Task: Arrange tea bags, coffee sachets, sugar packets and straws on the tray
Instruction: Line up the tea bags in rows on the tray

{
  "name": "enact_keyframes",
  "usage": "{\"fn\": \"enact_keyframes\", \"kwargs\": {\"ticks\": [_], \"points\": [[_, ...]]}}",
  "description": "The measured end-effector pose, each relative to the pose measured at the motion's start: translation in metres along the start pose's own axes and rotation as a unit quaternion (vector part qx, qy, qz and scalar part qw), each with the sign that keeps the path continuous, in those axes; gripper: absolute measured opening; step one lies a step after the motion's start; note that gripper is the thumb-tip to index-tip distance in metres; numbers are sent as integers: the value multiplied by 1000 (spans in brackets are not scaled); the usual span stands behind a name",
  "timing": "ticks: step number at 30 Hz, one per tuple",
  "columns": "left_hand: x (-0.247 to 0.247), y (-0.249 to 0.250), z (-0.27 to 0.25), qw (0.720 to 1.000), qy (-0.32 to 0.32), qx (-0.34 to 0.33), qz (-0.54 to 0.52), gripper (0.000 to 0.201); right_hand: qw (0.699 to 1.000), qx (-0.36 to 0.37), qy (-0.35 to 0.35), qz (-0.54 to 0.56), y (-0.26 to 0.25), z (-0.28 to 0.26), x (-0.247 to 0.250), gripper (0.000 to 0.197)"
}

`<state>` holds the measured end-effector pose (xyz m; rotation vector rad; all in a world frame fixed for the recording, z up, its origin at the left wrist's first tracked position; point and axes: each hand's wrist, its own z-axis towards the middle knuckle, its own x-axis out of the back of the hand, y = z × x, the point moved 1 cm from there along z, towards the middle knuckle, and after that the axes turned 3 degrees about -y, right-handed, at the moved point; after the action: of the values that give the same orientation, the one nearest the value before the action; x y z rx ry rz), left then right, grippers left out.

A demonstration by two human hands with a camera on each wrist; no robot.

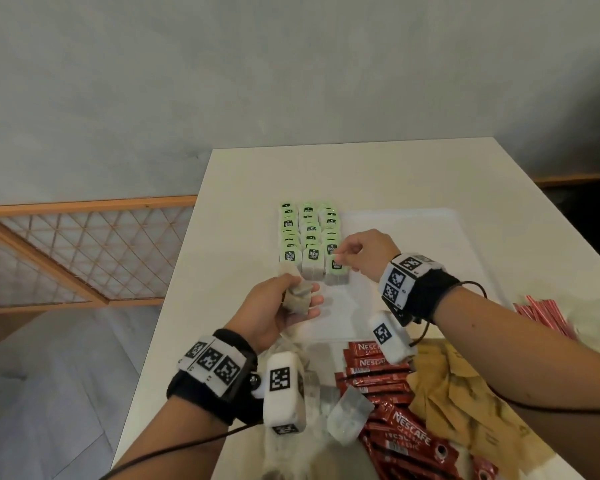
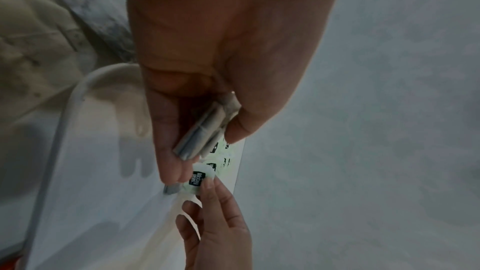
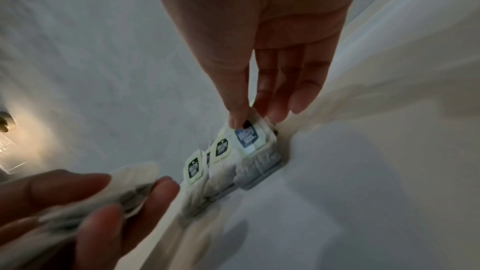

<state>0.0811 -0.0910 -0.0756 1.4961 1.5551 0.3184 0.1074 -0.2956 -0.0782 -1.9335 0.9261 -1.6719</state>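
We hold a small stack of tea bags [image 1: 297, 299] with our left hand [image 1: 274, 311] fingers curled around it as a supply, while our right hand [image 1: 362, 254] fingers pinch the front tea bag [image 1: 336, 268] to continue the third row on the tray [image 1: 413, 237].

Blurred in the right wrist view: tea bags [image 3: 85, 198] in left hand [image 3: 78, 213]. Cut off at frame bottom: coffee sachets [image 1: 409, 441]. Unreadable: tag print [image 1: 308, 211].

Setting: likely a home or guest room. White counter [image 1: 378, 174] against a plain grey plaster wall [image 1: 222, 81]; wooden lattice screen [image 1: 77, 251] left of counter; pale wood-plank floor [image 1: 49, 393] below.
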Motion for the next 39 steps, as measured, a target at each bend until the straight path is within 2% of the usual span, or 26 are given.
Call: {"fn": "enact_keyframes", "kwargs": {"ticks": [5,8,10,12,14,16,19,21,24,26,28,30,32,34,37,39], "points": [[2,0,4,1000,-27,2,7,27,1000,12,15,14,-2,15,0,10],[1,-3,2,999,-30,6,36,22,997,11,37,65,0,13,2,11],[0,-5,1,997,-32,0,63,21,993,36,49,104,-2,6,3,13],[-3,-7,-3,995,-42,-8,86,24,987,67,26,146,-8,-5,4,14],[-6,-8,-6,994,-46,-15,97,25,980,85,-33,175,-13,-16,4,17],[-11,-9,-10,993,-47,-20,104,25,979,101,-75,164,-15,-27,3,18],[-15,-10,-16,989,-47,-34,134,24,979,114,-76,148,-16,-41,5,7],[-15,-11,-21,986,-39,-47,157,22,978,109,-70,164,-17,-49,10,7],[-14,-11,-26,979,11,-93,179,17,979,77,-44,185,-14,-57,19,11],[-13,-11,-27,961,73,-154,216,17,983,51,-21,175,-10,-61,20,15],[-19,-13,-27,928,109,-205,291,26,985,30,-14,169,-8,-65,17,16],[-31,-16,-27,897,109,-226,364,31,984,17,-15,178,-11,-68,12,16],[-44,-17,-29,878,99,-233,407,21,981,10,-11,192,-16,-71,9,14],[-49,-17,-30,870,95,-235,424,14,979,3,-2,204,-20,-73,8,13],[-50,-16,-29,859,93,-251,437,18,970,-4,2,244,-23,-75,7,21],[-48,-13,-25,864,98,-242,430,18,962,-8,-13,273,-22,-75,7,25]]}}
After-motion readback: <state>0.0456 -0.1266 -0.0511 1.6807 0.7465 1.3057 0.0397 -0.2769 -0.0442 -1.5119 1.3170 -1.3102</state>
